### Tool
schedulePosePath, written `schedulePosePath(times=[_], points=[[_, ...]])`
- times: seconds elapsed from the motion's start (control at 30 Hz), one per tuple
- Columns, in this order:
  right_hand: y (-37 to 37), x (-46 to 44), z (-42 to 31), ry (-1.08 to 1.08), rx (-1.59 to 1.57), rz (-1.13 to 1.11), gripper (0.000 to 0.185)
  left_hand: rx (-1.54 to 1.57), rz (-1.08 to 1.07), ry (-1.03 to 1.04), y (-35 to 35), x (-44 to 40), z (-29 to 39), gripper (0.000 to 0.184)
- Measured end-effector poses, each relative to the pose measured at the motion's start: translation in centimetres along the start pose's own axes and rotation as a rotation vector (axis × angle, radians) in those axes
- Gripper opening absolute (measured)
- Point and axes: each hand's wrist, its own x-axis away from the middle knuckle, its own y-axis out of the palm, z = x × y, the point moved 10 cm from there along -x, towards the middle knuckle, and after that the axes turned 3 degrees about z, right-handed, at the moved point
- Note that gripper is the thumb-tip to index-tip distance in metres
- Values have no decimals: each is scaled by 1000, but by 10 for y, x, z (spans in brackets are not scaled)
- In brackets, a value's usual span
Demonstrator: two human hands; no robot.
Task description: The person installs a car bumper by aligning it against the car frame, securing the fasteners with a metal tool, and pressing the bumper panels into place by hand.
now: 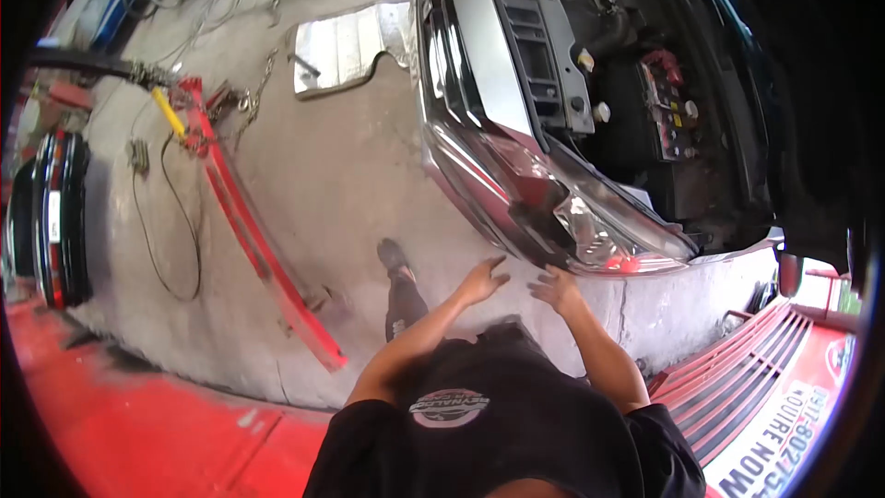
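My left hand (481, 282) is in front of my body with its fingers apart and nothing in it. To its right, my right hand (555, 290) also has spread fingers and holds nothing. Both hands are just below the front corner of a vehicle, near its headlight (595, 231) and bumper (479, 212); I cannot tell whether the right fingertips touch the bumper. The hood is up, and a battery (666, 115) shows in the engine bay.
A long red metal beam (253, 235) with chains lies on the left. A silver sunshade (336, 51) is on the floor ahead. Cable loops (196, 263) lie further left, near another car's rear (64, 221). A red metal grille (737, 369) stands at the lower right.
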Motion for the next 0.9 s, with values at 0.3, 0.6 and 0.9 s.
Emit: schedulePosePath(times=[0.3, 0.6, 0.9], points=[[-9, -26, 14, 18, 53, 257, 65, -122, 123, -407, -306, 78, -119, 45], [209, -42, -12, -43, 699, -4, 56, -51, 276, -82, -501, -80, 18, 37], [539, -101, -234, -475, 883, -232, 36, -71, 511, -221, -728, -123, -91, 34]])
